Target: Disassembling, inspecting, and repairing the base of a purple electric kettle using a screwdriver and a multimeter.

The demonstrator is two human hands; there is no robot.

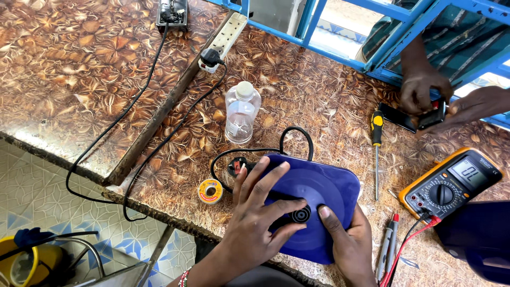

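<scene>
Head view, looking straight down: the blue appliance base [313, 207] lies upside down at the near edge of the bench, at six o'clock in the picture. The left hand [255, 218] is spread wide and flat over its left half, fingers fanned, pressing rather than gripping, probably to stop it sliding. The right hand [345, 239] clasps the near right rim, thumb lying on top beside the round black connector [300, 215] in the middle. The base's black cord [255, 151] loops away at eleven o'clock to its plug [237, 167].

Beside it at nine o'clock, a solder reel [210, 191]; at twelve, a clear bottle [242, 111]. At two o'clock lies a yellow-handled screwdriver [376, 143], and at three a yellow multimeter [450, 183] with its probes [390, 247].

Another person's hands [441, 101] hold a small dark device at the far right.

The bench [79, 64] wears a brown leaf-patterned covering; a white power strip [226, 37] runs along its seam. Patterned floor tiles [32, 191] show lower left, blue window bars [382, 32] above.
</scene>
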